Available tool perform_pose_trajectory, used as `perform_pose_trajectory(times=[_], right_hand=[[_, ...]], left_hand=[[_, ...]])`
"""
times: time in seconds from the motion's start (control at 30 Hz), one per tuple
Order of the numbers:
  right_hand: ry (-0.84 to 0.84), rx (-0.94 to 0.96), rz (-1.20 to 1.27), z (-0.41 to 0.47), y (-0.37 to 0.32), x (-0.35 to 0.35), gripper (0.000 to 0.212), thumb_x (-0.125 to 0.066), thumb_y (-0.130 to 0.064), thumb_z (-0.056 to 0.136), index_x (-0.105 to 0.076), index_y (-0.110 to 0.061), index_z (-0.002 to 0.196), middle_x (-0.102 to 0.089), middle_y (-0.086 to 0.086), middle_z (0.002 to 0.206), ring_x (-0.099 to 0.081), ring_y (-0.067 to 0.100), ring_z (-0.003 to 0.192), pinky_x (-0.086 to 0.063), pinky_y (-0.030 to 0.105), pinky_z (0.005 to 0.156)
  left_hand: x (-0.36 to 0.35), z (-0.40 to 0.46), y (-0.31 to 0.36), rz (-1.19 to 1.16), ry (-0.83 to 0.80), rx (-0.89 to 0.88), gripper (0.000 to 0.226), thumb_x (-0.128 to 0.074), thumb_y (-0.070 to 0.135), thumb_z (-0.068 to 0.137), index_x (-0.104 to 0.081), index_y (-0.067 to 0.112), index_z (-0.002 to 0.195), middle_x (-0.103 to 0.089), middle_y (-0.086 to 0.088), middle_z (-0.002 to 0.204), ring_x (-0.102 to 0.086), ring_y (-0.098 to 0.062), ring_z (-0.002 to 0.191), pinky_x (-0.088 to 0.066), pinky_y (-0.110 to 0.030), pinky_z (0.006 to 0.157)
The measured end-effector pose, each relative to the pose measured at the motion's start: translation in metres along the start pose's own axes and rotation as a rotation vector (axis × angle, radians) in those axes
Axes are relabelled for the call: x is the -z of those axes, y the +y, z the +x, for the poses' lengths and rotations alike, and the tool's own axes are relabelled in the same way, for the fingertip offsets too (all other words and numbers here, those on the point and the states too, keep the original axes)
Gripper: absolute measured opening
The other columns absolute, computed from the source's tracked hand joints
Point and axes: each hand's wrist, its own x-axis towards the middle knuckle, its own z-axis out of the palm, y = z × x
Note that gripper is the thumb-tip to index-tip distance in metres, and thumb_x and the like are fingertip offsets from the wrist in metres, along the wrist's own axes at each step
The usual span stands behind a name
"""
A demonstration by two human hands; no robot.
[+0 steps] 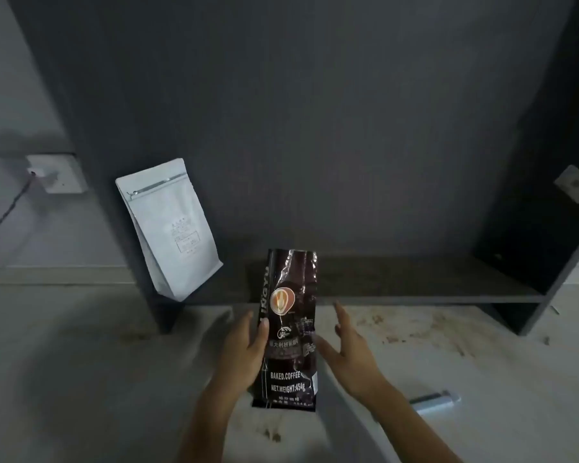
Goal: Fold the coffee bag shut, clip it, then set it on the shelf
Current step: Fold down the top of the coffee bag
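A tall dark brown coffee bag [288, 329] printed "BAKED.COFFEE" stands upright on the pale floor, just in front of the dark shelf [415, 289]. Its top is unfolded and crinkled. My left hand [244, 349] rests flat against the bag's left side, fingers together. On the other side, my right hand [348, 352] hovers with fingers spread, its thumb close to the bag's right edge; contact is unclear. A pale blue-grey bar-shaped clip [435, 404] lies on the floor to the right of my right forearm.
A white zip-top pouch [171, 228] leans against the shelf unit's left upright panel [121, 195]. A dark side panel [549, 195] closes the shelf on the right. A wall socket [57, 173] with a cable sits at left. The floor shows brown stains.
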Motion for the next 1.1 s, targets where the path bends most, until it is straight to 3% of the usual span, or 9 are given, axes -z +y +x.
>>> perform_pose_trajectory(times=[0.03,0.1,0.2,0.33,0.53,0.67,0.8,0.93,1.1], right_hand=[[-0.041,-0.018,0.038,-0.001,0.001,-0.006,0.073,-0.053,-0.033,0.088,-0.007,-0.016,0.143,-0.043,0.011,0.141,-0.047,0.018,0.120,-0.040,0.003,0.082],[-0.091,-0.036,0.064,-0.002,0.004,-0.016,0.069,-0.056,-0.027,0.088,-0.012,-0.020,0.141,-0.049,0.002,0.130,-0.047,0.002,0.106,-0.037,-0.005,0.068],[-0.122,-0.008,0.107,-0.006,0.011,-0.029,0.064,-0.059,-0.027,0.086,-0.017,-0.035,0.134,-0.056,-0.008,0.119,-0.054,-0.007,0.097,-0.041,-0.001,0.073],[-0.106,-0.009,0.184,-0.010,0.017,-0.029,0.067,-0.066,-0.026,0.082,-0.026,-0.029,0.135,-0.056,-0.015,0.118,-0.054,-0.012,0.104,-0.043,0.003,0.078],[-0.157,-0.057,0.249,-0.023,0.018,-0.009,0.075,-0.072,-0.022,0.076,-0.021,-0.035,0.130,-0.048,-0.024,0.115,-0.051,-0.020,0.098,-0.045,0.003,0.071],[-0.154,-0.082,0.223,-0.033,0.023,-0.001,0.094,-0.074,-0.051,0.059,-0.018,-0.040,0.134,-0.048,-0.012,0.126,-0.049,-0.001,0.113,-0.046,0.014,0.084],[-0.139,-0.074,0.181,-0.047,0.026,0.007,0.083,-0.076,-0.045,0.062,-0.026,-0.043,0.128,-0.050,-0.016,0.122,-0.050,-0.006,0.109,-0.046,0.008,0.079],[-0.159,-0.054,0.158,-0.055,0.021,0.016,0.070,-0.074,-0.026,0.074,-0.028,-0.039,0.124,-0.053,-0.021,0.113,-0.051,-0.013,0.100,-0.043,0.002,0.073],[-0.060,0.063,0.132,-0.056,-0.010,0.034,0.072,-0.068,-0.035,0.075,-0.021,-0.044,0.128,-0.044,-0.031,0.115,-0.047,-0.018,0.102,-0.040,-0.002,0.077]], left_hand=[[-0.002,-0.001,-0.002,-0.017,-0.030,-0.010,0.033,-0.041,0.034,0.094,-0.048,0.018,0.122,-0.057,0.001,0.116,-0.053,-0.024,0.117,-0.043,-0.023,0.084],[-0.010,0.000,-0.013,-0.052,-0.049,-0.036,0.027,-0.046,0.034,0.091,-0.050,0.020,0.114,-0.061,0.003,0.103,-0.061,-0.020,0.103,-0.047,-0.026,0.077],[-0.016,-0.003,-0.026,-0.162,-0.038,-0.013,0.026,-0.057,0.035,0.084,-0.049,0.020,0.104,-0.064,0.003,0.101,-0.063,-0.017,0.097,-0.050,-0.031,0.079],[-0.017,-0.006,-0.032,-0.313,-0.097,0.011,0.046,-0.072,0.046,0.066,-0.051,0.021,0.099,-0.067,-0.005,0.105,-0.066,-0.017,0.097,-0.054,-0.035,0.079],[-0.017,-0.018,-0.030,-0.423,-0.217,0.043,0.049,-0.078,0.028,0.058,-0.051,0.018,0.097,-0.068,-0.002,0.103,-0.067,-0.011,0.095,-0.055,-0.019,0.066],[-0.020,-0.028,-0.025,-0.469,-0.259,0.050,0.071,-0.085,0.027,0.044,-0.043,0.026,0.102,-0.062,0.003,0.109,-0.063,-0.009,0.099,-0.053,-0.017,0.069],[-0.022,-0.035,-0.019,-0.478,-0.356,0.017,0.109,-0.090,0.021,0.039,-0.030,0.031,0.129,-0.060,0.002,0.118,-0.062,-0.016,0.108,-0.053,-0.033,0.087],[-0.030,-0.041,-0.008,-0.458,-0.430,0.020,0.090,-0.091,0.013,0.047,-0.044,0.024,0.123,-0.069,0.000,0.111,-0.066,-0.014,0.103,-0.056,-0.029,0.081],[-0.038,-0.044,-0.006,-0.463,-0.352,0.025,0.088,-0.094,0.028,0.036,-0.052,0.028,0.113,-0.071,-0.002,0.108,-0.067,-0.021,0.101,-0.052,-0.051,0.091]])
